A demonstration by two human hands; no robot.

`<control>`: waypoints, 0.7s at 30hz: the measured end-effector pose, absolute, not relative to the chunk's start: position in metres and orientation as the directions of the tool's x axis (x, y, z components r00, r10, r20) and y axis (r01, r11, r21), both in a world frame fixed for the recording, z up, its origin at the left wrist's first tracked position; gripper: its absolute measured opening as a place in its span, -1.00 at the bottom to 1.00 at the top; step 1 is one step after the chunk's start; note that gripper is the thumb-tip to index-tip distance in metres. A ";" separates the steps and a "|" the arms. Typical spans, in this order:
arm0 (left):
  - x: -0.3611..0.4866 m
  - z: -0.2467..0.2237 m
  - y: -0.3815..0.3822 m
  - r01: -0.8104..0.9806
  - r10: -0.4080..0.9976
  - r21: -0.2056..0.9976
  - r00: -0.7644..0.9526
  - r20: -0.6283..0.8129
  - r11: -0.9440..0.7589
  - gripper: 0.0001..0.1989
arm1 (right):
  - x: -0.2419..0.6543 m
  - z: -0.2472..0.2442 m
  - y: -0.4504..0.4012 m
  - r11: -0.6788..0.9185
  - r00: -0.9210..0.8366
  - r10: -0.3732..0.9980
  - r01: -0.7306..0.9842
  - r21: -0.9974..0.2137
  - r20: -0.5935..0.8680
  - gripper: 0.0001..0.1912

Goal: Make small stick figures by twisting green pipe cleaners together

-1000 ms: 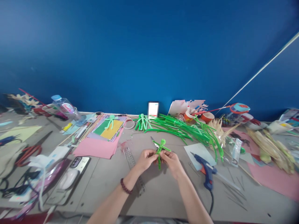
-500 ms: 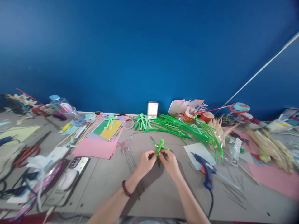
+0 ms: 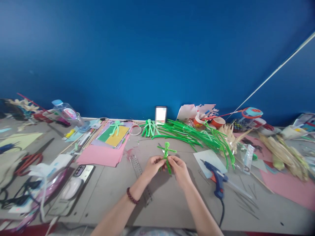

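Between my hands, above the table, is a bright green pipe-cleaner figure (image 3: 166, 150) with a coiled head, arms spread sideways and legs pointing down. My left hand (image 3: 154, 165) pinches it at the lower body. From the other side my right hand (image 3: 177, 166) grips the same part, fingers close together. My fingers partly hide the legs. A metal blade-like tip shows just behind the figure. Beyond it lie long green pipe cleaners (image 3: 192, 132), and more green figures (image 3: 149, 127) stand in a cluster near the wall.
A clear ruler (image 3: 136, 165) lies beside my left forearm. To the right rests a blue glue gun (image 3: 216, 177) with its cord. Pink paper (image 3: 100, 155), a phone (image 3: 76, 186) and red-handled scissors (image 3: 28, 162) lie on the left. A phone screen (image 3: 161, 115) leans against the blue wall (image 3: 157, 59).
The figure has risen slightly and moved a little left, its arms tilting differently. Both hands have shifted their finger hold around its lower body.
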State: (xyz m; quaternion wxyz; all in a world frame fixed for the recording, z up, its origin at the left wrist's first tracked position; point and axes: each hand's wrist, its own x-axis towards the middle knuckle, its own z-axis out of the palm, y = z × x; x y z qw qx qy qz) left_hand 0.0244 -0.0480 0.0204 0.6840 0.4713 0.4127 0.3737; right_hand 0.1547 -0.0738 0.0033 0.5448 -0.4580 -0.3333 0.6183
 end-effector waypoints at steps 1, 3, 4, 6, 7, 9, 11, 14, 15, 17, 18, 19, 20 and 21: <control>0.024 0.021 -0.048 -0.127 0.897 0.951 0.385 -0.216 0.283 -0.71 | 0.155 0.003 -0.074 -0.207 -0.007 0.975 -0.408 -0.889 -0.224 -0.66; 0.024 0.021 -0.049 -0.126 0.897 0.951 0.384 -0.217 0.284 -0.73 | 0.156 0.001 -0.073 -0.234 -0.013 0.967 -0.441 -0.866 -0.255 -0.67; 0.024 0.021 -0.049 -0.121 0.899 0.953 0.383 -0.214 0.278 -0.74 | 0.156 0.000 -0.073 -0.240 -0.004 0.964 -0.438 -0.866 -0.265 -0.67; 0.025 0.019 -0.049 -0.106 0.901 0.958 0.380 -0.208 0.266 -0.75 | 0.158 -0.001 -0.072 -0.243 0.023 0.961 -0.410 -0.879 -0.276 -0.65; 0.024 0.018 -0.049 -0.095 0.902 0.961 0.380 -0.206 0.259 -0.75 | 0.159 -0.001 -0.072 -0.242 0.035 0.960 -0.391 -0.888 -0.277 -0.64; 0.024 0.016 -0.049 -0.067 0.903 0.967 0.378 -0.205 0.247 -0.74 | 0.160 -0.001 -0.071 -0.236 0.056 0.961 -0.350 -0.906 -0.272 -0.63; 0.025 0.013 -0.048 -0.062 0.907 0.967 0.365 -0.209 0.247 -0.74 | 0.160 -0.001 -0.070 -0.222 0.091 0.961 -0.300 -0.928 -0.260 -0.64; 0.026 0.011 -0.048 -0.089 0.933 0.968 0.300 -0.197 0.233 -0.72 | 0.161 -0.004 -0.069 -0.201 0.150 0.958 -0.258 -0.945 -0.245 -0.66; 0.026 0.011 -0.048 -0.095 0.948 0.974 0.267 -0.175 0.207 -0.71 | 0.161 -0.005 -0.069 -0.196 0.155 0.958 -0.268 -0.943 -0.243 -0.66; 0.027 0.011 -0.048 -0.086 0.970 0.987 0.215 -0.115 0.136 -0.74 | 0.161 -0.008 -0.069 -0.189 0.143 0.959 -0.314 -0.930 -0.243 -0.67; 0.027 0.012 -0.048 -0.073 0.976 0.992 0.199 -0.087 0.103 -0.76 | 0.160 -0.009 -0.070 -0.188 0.133 0.960 -0.341 -0.921 -0.245 -0.68; 0.026 0.012 -0.048 -0.055 0.979 0.996 0.191 -0.065 0.077 -0.78 | 0.160 -0.009 -0.070 -0.192 0.123 0.960 -0.366 -0.911 -0.251 -0.67; 0.026 0.013 -0.048 -0.033 0.981 0.998 0.188 -0.048 0.055 -0.80 | 0.160 -0.009 -0.070 -0.199 0.115 0.958 -0.389 -0.900 -0.261 -0.67; 0.026 0.013 -0.049 -0.007 0.982 1.000 0.187 -0.029 0.030 -0.82 | 0.160 -0.008 -0.070 -0.211 0.104 0.956 -0.411 -0.887 -0.275 -0.66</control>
